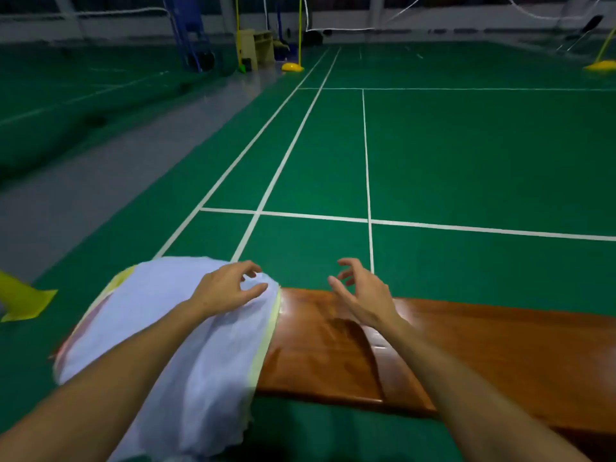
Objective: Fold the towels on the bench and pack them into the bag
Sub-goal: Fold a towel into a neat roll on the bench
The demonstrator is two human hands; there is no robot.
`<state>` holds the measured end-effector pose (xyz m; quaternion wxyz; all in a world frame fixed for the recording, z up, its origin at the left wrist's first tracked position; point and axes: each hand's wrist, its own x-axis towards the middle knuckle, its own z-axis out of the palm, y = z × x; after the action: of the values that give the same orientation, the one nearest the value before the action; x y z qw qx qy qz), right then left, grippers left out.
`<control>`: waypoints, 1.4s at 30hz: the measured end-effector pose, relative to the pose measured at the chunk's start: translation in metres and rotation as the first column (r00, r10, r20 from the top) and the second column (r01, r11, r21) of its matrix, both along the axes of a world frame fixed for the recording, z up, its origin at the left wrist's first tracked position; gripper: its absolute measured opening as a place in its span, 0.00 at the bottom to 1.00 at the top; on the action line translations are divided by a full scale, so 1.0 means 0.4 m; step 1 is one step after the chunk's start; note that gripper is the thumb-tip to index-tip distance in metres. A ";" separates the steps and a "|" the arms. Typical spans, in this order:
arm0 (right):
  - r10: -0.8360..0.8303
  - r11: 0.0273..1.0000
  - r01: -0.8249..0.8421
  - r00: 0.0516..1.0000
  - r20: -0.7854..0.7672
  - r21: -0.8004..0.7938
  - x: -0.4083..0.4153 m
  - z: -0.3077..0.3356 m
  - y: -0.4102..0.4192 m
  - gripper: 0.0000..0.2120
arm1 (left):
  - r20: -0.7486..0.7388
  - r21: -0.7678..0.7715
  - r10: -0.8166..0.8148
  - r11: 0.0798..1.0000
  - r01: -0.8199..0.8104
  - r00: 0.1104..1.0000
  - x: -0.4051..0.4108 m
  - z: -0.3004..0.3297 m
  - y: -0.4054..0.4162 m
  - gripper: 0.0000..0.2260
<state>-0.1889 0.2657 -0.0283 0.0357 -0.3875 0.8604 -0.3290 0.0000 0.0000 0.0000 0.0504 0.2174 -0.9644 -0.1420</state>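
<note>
1. You are standing over a glossy brown wooden desk point(483, 355) that is running from the lower left to the right edge, sitting on a green sports court floor point(466, 155) marked with white lines.
2. A stack of towels point(186, 345) is lying on the left end of the desk, with its near edge hanging over the front of the desk toward you.
3. The top towel is showing pale white-blue; a pale yellow layer is peeking out along its right and far-left edges, and a reddish layer is showing at the left side.
4. Your left hand point(230, 288) is hovering at the far right corner of the towels, palm down, fingers loosely curled and thumb spread; whether the fingertips are touching the cloth cannot be told, and it is gripping nothing.
5. Your right hand point(361, 291) is hanging in the air above the bare wood just beside the towels, fingers spread and gently curved, holding nothing.
6. Your right arm is casting a dark reflection on the polished wood beneath it.
7. A yellow cone-like object point(23, 301) is lying on the floor at the left edge.
8. In the distance, yellow net post bases point(292, 67) are standing on the court, and a pale wooden stand point(255, 48) is sitting beside a blue frame.
9. No bag is appearing in view.
</note>
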 end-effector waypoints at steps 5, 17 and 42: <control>0.126 0.988 -0.101 0.967 0.221 -0.120 0.220 -0.078 -0.062 0.24 | 0.065 -0.020 0.098 0.995 -0.097 0.993 0.232 -0.005 -0.027 0.18; 0.011 0.977 0.124 0.781 0.625 -0.173 0.431 -0.169 -0.374 0.30 | -0.014 -0.165 0.427 0.891 -0.424 0.904 0.487 -0.084 -0.249 0.17; -0.204 0.911 0.307 0.916 0.346 -0.275 -0.007 -0.101 0.379 0.14 | 0.198 0.192 0.065 0.976 -0.104 0.978 -0.068 -0.225 0.382 0.08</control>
<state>-0.1917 0.4172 -0.0687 0.0624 -0.2142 0.8220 -0.5240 -0.0271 0.1528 -0.0899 -0.0586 0.2748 -0.9353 -0.2151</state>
